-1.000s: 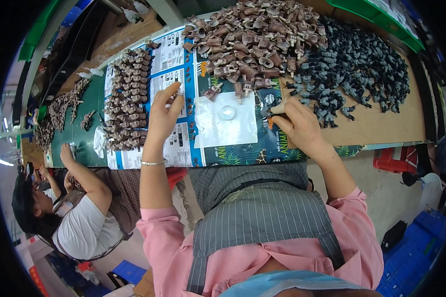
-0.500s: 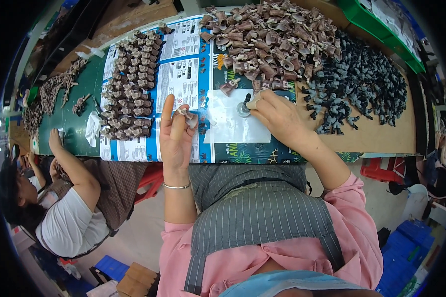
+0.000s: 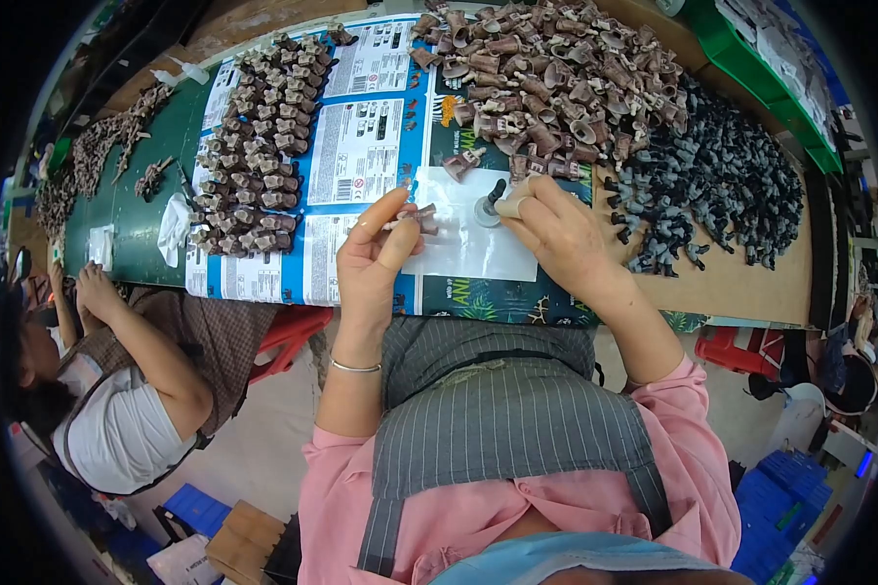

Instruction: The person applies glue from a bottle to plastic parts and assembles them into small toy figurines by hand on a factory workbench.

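Observation:
My left hand point(image 3: 369, 249) pinches a small brown plastic figure part point(image 3: 420, 219) between thumb and fingers, its flared end turned right. My right hand point(image 3: 556, 229) is closed, with its fingertips against a short dark stick point(image 3: 496, 191) that rises from a round, pale base point(image 3: 486, 212). Whatever else sits between those fingertips is hidden. Both hands are over a translucent white sheet point(image 3: 458, 255) on the table. Just beyond the sheet lies another brown figure part point(image 3: 461, 164).
A large heap of brown parts point(image 3: 566, 78) lies at the back, and black-and-grey parts point(image 3: 712, 175) spread to the right. Rows of brown pieces point(image 3: 263, 146) stand left on printed card sheets point(image 3: 361, 146). A co-worker point(image 3: 132, 409) sits at the left beside a red stool point(image 3: 288, 341).
My left hand has lowered its raised forefinger and moved right, nearer the stick, with the brown figure part turned sideways. My right hand stays at the stick. The view has shifted slightly.

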